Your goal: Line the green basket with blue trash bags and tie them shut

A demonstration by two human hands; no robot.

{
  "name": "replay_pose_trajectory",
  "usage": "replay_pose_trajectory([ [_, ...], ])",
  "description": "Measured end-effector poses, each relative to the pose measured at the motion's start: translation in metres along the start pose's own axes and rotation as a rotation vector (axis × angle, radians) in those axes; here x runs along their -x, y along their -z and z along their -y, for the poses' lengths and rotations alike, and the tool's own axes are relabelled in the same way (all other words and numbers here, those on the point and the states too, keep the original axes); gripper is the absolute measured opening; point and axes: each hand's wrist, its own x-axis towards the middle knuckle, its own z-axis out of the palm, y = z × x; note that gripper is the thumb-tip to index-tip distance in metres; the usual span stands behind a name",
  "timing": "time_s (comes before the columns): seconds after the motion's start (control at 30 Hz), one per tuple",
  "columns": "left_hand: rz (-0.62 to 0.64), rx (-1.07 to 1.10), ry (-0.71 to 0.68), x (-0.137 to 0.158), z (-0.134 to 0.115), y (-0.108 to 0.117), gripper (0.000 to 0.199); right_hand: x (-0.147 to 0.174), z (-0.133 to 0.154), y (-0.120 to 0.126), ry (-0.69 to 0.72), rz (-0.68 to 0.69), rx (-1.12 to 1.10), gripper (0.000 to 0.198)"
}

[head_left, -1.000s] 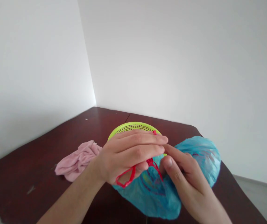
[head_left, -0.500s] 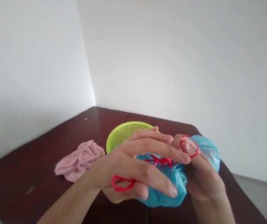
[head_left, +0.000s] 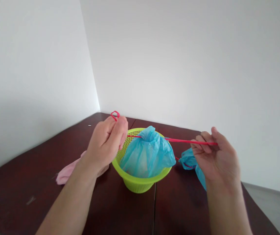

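Observation:
A blue plastic bag (head_left: 147, 156), gathered at its neck, sits in a lime-green perforated basket (head_left: 140, 187). Its red drawstring (head_left: 184, 141) stretches out to both sides. My left hand (head_left: 109, 138) is closed in a fist around the left end, and a small red loop sticks up above the fingers. To the right of the basket, my right hand (head_left: 218, 156) has the other end hooked near the thumb, fingers curled, palm facing up. Behind my right wrist lies a second blue bag (head_left: 189, 158) with a red string, partly hidden.
A pink cloth (head_left: 68, 173) lies left of the basket, partly behind my left forearm. Everything rests on a dark reddish-brown table (head_left: 179, 202) with a seam down its middle. White walls (head_left: 179, 65) meet behind the table.
My hands have moved apart, left hand to the left, right hand to the right, drawing the red drawstring taut. The blue bag now shows in the basket, where my hands covered it before.

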Motion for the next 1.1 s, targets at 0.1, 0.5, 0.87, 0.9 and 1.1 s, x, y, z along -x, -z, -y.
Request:
replay_pose_trajectory([
  [0.1, 0.217, -0.363, 0.225, -0.002, -0.001, 0.005, 0.066, -0.002, -0.004, 0.002, 0.052, -0.001, -0.010, 0.051],
  [0.5, 0.882, -0.289, 0.073, 0.000, 0.001, -0.007, 0.029, 0.044, -0.014, -0.019, 0.224, 0.632, 1.229, 0.055],
  [0.87, 0.525, -0.569, 0.165, 0.013, 0.013, 0.010, 0.091, 0.022, -0.025, -0.010, -0.009, 0.203, 0.571, 0.038],
  [0.9, 0.567, -0.602, 0.176, 0.015, 0.019, 0.015, 0.100, 0.021, -0.024, -0.010, 0.017, 0.202, 0.509, 0.040],
  [1.1, 0.667, -0.491, 0.144, 0.012, 0.016, 0.024, 0.079, 0.023, -0.029, -0.017, 0.367, 0.202, 0.565, 0.053],
])
